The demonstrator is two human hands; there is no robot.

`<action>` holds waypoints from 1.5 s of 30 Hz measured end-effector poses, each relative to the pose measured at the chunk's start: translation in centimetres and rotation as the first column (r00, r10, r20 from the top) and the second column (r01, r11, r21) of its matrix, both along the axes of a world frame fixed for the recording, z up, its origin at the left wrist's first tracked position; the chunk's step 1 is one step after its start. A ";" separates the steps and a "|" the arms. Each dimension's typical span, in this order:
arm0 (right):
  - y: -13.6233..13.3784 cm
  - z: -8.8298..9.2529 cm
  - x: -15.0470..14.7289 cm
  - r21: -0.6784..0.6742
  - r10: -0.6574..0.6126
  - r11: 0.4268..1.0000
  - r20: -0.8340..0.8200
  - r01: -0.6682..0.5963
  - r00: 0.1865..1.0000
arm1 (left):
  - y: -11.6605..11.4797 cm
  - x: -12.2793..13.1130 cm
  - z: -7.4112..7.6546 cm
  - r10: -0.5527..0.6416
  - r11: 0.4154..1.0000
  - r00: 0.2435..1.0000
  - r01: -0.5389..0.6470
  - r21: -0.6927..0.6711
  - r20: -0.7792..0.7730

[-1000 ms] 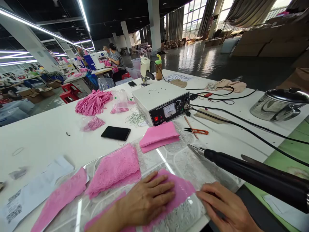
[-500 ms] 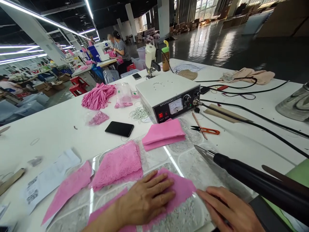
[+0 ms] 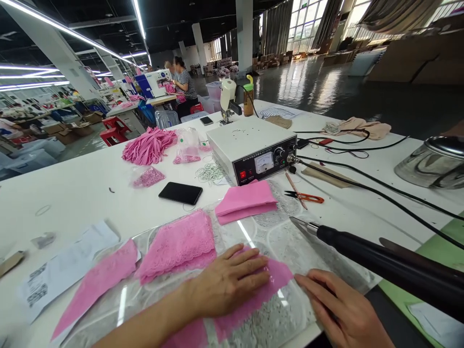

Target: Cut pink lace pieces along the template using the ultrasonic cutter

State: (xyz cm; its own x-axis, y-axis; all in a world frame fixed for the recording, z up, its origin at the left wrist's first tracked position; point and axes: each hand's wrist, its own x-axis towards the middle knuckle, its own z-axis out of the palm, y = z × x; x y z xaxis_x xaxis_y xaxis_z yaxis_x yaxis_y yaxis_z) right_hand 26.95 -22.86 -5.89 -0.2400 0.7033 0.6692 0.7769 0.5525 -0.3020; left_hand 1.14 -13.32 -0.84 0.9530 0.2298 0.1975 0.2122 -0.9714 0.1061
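My left hand (image 3: 232, 280) lies flat, fingers stretched out, on a pink fabric piece (image 3: 277, 278) with a pointed right end. My right hand (image 3: 337, 304) has its fingers pressed together at that pointed corner and appears to pinch it; the thumb is mostly hidden. Beneath the fabric is a clear, shiny marbled sheet (image 3: 268, 319). A stack of pink lace-edged pieces (image 3: 181, 241) sits left of my left hand, and folded pink fabric (image 3: 246, 200) lies beyond it. Above my right hand, a black-handled tool with a pointed metal blade (image 3: 348, 249) reaches in from the right.
A white control box (image 3: 250, 140) stands at the back, its cables (image 3: 362, 181) running right. Orange-handled thread snips (image 3: 306, 196), a black phone (image 3: 180, 193), pink strips (image 3: 150, 146) and a glass jar (image 3: 431, 162) are on the white table (image 3: 83, 188). A person (image 3: 184, 87) works at a machine beyond.
The view has tilted up and shifted slightly. My left hand has slid a little right over the pink fabric; my right hand stays at the corner.
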 end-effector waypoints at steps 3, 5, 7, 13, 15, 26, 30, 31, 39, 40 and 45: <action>0.0 -0.1 0.0 0.009 0.008 1.000 0.022 -0.008 1.000 | 0.9 0.7 -0.5 -0.055 0.998 0.998 0.055 0.027 0.010; -0.1 -0.2 0.1 0.008 0.019 1.000 0.046 -0.020 0.999 | 1.4 1.1 -0.8 -0.100 0.994 0.995 0.101 0.037 -0.018; -0.1 -0.2 0.1 -0.002 0.030 1.000 0.075 -0.030 0.997 | 1.7 1.4 -1.1 -0.144 0.988 0.989 0.146 0.055 -0.039; 0.1 0.1 0.5 -0.027 0.053 0.998 0.128 -0.050 0.990 | 1.8 1.6 -2.3 -0.152 0.985 0.987 0.147 0.090 0.049; 0.2 0.2 0.5 -0.020 0.056 0.998 0.134 -0.054 0.989 | 1.7 1.5 -2.7 -0.138 0.988 0.987 0.131 0.084 0.077; 0.4 0.4 0.6 -0.017 0.038 0.999 0.182 -0.035 0.983 | 1.6 1.5 -2.6 -0.118 0.993 0.991 0.115 0.038 0.063; 0.6 0.9 0.8 -0.013 0.056 0.998 0.207 -0.055 0.977 | 1.5 1.6 -2.5 -0.111 0.993 0.990 0.109 0.035 0.081; 0.6 1.0 0.8 -0.011 0.059 0.998 0.213 -0.058 0.975 | 1.5 1.6 -2.4 -0.112 0.993 0.990 0.109 0.035 0.082; 0.7 1.6 0.7 -0.028 0.102 0.995 0.233 -0.098 0.967 | 1.6 1.6 -2.5 -0.109 0.994 0.993 0.109 0.022 0.046; 0.7 1.6 0.8 -0.032 0.104 0.995 0.235 -0.099 0.966 | 1.6 1.6 -2.5 -0.111 0.994 0.993 0.110 0.021 0.046; 0.8 1.6 0.9 -0.052 0.129 0.992 0.260 -0.119 0.957 | 1.6 1.7 -2.6 -0.118 0.993 0.991 0.117 0.022 0.058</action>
